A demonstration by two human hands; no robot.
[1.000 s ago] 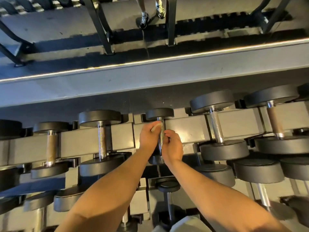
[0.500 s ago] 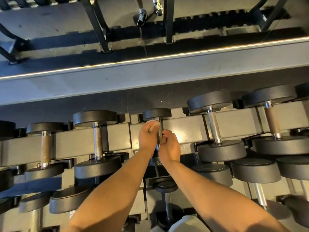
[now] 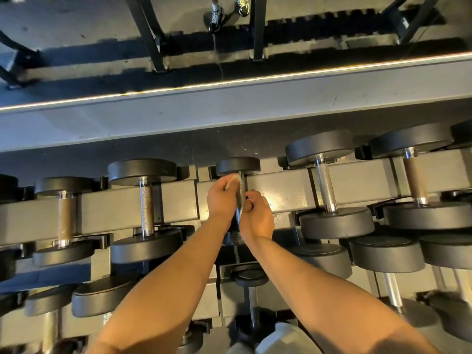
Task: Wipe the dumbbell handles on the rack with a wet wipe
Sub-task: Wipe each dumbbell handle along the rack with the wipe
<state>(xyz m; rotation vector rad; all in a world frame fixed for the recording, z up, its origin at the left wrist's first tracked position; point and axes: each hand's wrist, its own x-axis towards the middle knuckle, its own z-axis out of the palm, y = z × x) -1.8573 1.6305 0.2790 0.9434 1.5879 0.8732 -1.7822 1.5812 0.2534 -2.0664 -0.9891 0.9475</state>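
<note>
A small black dumbbell (image 3: pixel 237 165) lies in the middle of the rack's top tier (image 3: pixel 281 191), its metal handle (image 3: pixel 240 185) running away from me. My left hand (image 3: pixel 221 199) grips a white wet wipe (image 3: pixel 232 180) against the left side of that handle. My right hand (image 3: pixel 256 216) curls round the handle's near part from the right. The two hands almost touch, and the handle's lower half is hidden between them.
Larger dumbbells flank it: a steel-handled one (image 3: pixel 146 204) and a brown-handled one (image 3: pixel 63 215) left, a knurled one (image 3: pixel 325 186) and a brown-handled one (image 3: pixel 415 181) right. Lower tiers hold more dumbbells (image 3: pixel 251 297). A mirror above reflects a person's shoes (image 3: pixel 217 17).
Both hands stay on the small dumbbell's handle. The left hand with the wipe has shifted slightly up the handle; the view has drifted a little.
</note>
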